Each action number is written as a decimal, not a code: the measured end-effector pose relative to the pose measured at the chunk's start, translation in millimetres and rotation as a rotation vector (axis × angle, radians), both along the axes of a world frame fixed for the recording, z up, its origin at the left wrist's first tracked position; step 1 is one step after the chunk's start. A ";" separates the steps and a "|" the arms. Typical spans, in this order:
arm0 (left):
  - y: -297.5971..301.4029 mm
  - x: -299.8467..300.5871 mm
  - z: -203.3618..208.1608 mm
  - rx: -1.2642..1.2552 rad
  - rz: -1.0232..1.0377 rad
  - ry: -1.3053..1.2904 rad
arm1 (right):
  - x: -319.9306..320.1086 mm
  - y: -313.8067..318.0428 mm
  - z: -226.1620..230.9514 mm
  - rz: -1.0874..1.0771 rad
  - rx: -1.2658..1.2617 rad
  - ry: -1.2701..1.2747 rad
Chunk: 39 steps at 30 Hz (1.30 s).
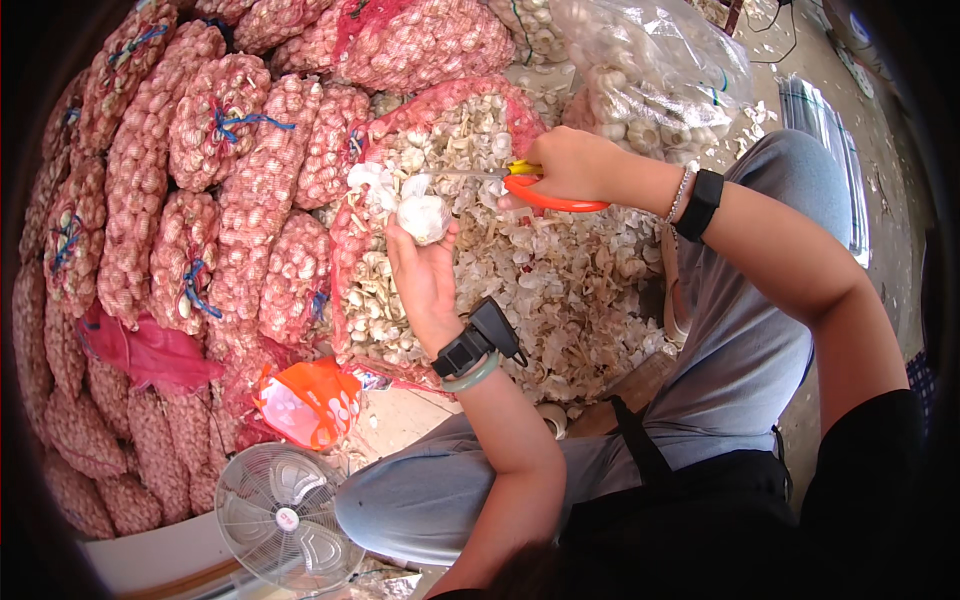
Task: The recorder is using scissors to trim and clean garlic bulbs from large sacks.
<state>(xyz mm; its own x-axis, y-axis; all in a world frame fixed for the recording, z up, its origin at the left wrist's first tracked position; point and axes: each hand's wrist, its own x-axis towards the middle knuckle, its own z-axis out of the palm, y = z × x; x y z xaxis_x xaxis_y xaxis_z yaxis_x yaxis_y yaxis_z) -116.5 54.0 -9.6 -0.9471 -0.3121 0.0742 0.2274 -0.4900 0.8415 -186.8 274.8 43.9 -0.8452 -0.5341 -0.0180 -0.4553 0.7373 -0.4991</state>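
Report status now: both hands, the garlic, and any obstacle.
Left hand holds garlic bulb. Right hand grips scissors, blades at the bulb. Nothing between them.

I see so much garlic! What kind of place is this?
Probably a garlic sorting spot. Red mesh sacks are stacked high, peels cover the ground, and the left hand holds a bulb by the scissors in the right hand.

I hold a white garlic bulb (423,218) upright in my left hand (425,275). My right hand (568,165) grips orange-and-yellow scissors (520,185), their blades lying level, pointing left just above the bulb.
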 end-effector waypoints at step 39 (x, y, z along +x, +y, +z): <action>32.3 0.4 14.3 -0.153 -0.342 -0.097 | -4.0 -9.1 0.2 -0.006 -0.627 0.119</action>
